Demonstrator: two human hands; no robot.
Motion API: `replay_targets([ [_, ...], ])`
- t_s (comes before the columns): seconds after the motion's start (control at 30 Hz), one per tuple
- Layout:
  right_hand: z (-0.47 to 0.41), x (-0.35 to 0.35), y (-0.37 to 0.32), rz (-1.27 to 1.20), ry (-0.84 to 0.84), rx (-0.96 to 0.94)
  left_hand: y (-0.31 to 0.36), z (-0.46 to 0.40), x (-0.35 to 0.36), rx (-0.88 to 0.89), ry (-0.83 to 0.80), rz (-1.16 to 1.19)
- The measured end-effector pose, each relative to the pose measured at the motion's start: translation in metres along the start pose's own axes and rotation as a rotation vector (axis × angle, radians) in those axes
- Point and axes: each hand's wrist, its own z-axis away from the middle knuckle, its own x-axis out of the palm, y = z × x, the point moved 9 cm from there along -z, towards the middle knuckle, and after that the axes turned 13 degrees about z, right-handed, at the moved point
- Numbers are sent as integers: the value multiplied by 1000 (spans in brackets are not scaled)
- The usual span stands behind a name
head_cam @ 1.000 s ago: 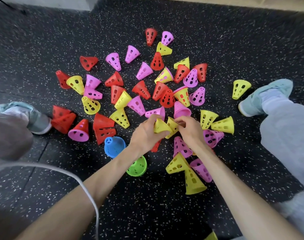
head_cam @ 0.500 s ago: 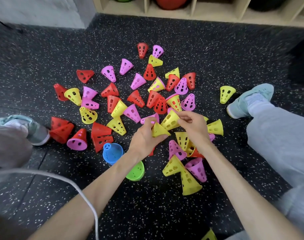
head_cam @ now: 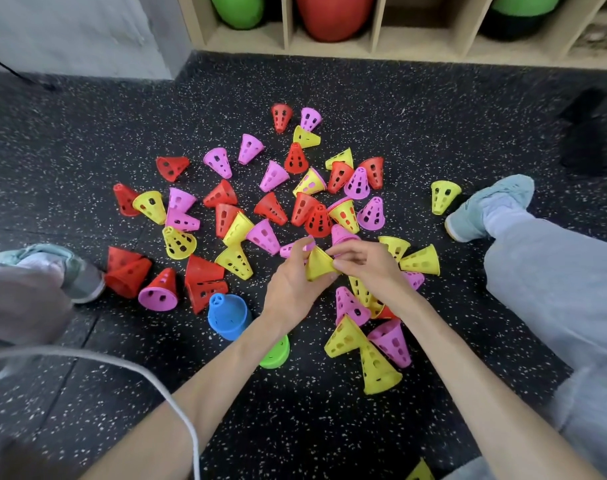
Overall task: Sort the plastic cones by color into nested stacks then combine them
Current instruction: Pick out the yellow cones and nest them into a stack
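Head view: a yellow cone (head_cam: 318, 265) is held above the floor at frame centre, gripped by the left hand (head_cam: 292, 285) with fingers curled round its wide end. The narrow end of it is pinched by the right hand (head_cam: 366, 263), thumb and fingertips closed on the tip. Whether more than one cone is nested in that yellow piece cannot be told. The speckled black floor (head_cam: 87, 140) is covered with loose cones lying on their sides, red, pink and yellow mixed, spread mostly beyond and to the left of the hands. A blue cone (head_cam: 227, 315) is seen just left of the left wrist, a green cone (head_cam: 276, 351) partly hidden under the left forearm. Two yellow cones (head_cam: 362, 353) touching tip to tip and a pink cone (head_cam: 392, 341) are placed near the right forearm. A lone yellow cone (head_cam: 444, 195) is set apart at right, just beside a pale sneaker (head_cam: 492, 206). A second sneaker (head_cam: 70, 271) is seen at left edge. A white cable (head_cam: 149, 379) is draped across lower left. Wooden cubbies (head_cam: 374, 36) with red and green balls are seen along the top.
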Motion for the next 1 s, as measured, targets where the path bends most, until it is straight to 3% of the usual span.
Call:
replay_targets([
  [0.17,2,7,5,46,-80,58,4,5,11,6,-27,53],
  [0.43,9,-27,23,199,32,138,-6,31,50,-22,-168,76],
  [0.57,14,-40,37,266,67,182,-16,48,76,22,-296,-69],
  [1.0,16,-53,57,278,106,261,-51,63,89,42,-418,-361],
])
